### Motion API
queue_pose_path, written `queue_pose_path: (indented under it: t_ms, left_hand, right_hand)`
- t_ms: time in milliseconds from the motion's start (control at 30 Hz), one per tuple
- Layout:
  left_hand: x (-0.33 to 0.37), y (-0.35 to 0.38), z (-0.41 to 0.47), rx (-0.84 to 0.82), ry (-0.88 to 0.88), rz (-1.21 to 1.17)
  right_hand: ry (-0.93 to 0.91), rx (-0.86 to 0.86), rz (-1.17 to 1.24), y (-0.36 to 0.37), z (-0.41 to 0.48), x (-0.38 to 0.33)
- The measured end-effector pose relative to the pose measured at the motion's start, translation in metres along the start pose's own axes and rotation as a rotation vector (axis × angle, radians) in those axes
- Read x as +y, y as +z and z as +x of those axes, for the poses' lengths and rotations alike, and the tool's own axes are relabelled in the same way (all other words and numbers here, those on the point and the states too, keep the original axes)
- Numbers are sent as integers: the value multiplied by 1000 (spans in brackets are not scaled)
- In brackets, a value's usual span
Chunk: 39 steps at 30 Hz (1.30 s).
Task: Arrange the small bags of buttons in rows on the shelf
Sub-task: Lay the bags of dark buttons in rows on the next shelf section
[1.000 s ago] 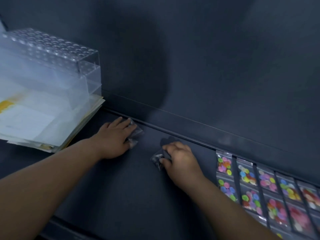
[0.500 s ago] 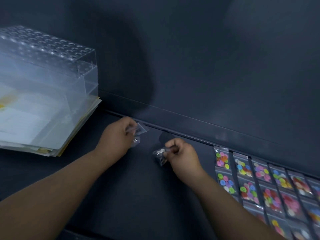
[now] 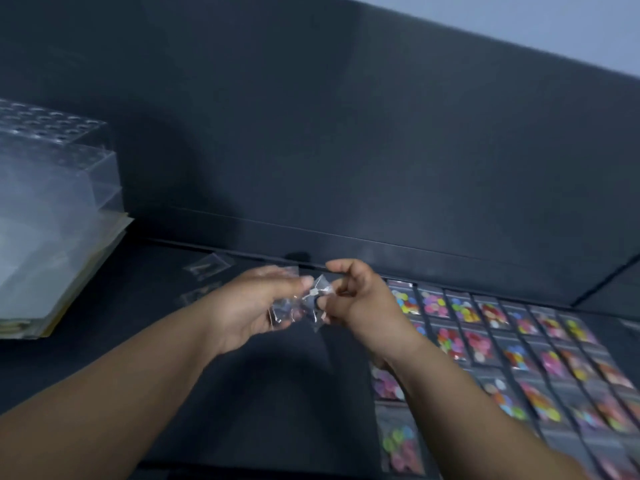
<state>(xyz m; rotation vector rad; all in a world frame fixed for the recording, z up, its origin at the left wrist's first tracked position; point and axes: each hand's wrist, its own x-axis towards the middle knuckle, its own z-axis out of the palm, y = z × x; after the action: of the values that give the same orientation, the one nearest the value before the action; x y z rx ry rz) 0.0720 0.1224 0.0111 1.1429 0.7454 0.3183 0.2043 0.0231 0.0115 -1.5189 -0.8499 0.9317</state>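
With the left hand [image 3: 252, 306] holding one clear bag [image 3: 282, 311] and the right hand [image 3: 349, 296] pinching another bag [image 3: 320, 294], each grip closed, lay them flat, edges flush beside the rows [image 3: 485, 334] on the shelf [image 3: 284, 393].

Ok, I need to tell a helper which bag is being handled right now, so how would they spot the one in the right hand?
Start at the rows of colourful button bags laid out on the right of the dark shelf. Just left of them, both hands meet above the shelf. The right hand pinches a small clear bag: it is held in the air, crumpled, with no bright colours visible.
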Motion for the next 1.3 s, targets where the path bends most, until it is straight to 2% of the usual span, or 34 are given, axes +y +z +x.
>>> queue_pose_path:
  t_ms: [200, 333, 400, 533, 700, 867, 1067, 1300]
  left_hand:
    - [-12, 74, -17, -77, 43, 187]
    - [-28, 136, -32, -99, 84, 199]
    - [-40, 173, -41, -101, 112, 195]
    - [-68, 249, -65, -122, 159, 200]
    - [-104, 335, -91, -262, 153, 287]
    - [-129, 420, -110, -350, 95, 237]
    - [-148, 494, -118, -282, 140, 308]
    - [-157, 549, -85, -242, 117, 259]
  right_hand:
    - [-27, 80, 72, -52, -54, 0]
    - [44, 210, 379, -100, -102, 5]
    - [91, 246, 435, -129, -132, 9]
    - [194, 208, 329, -186, -198, 25]
    - [119, 346, 298, -249, -282, 38]
    - [120, 410, 140, -306, -355, 51]
    - [150, 470, 169, -359, -403, 65]
    - [188, 545, 214, -412, -402, 82]
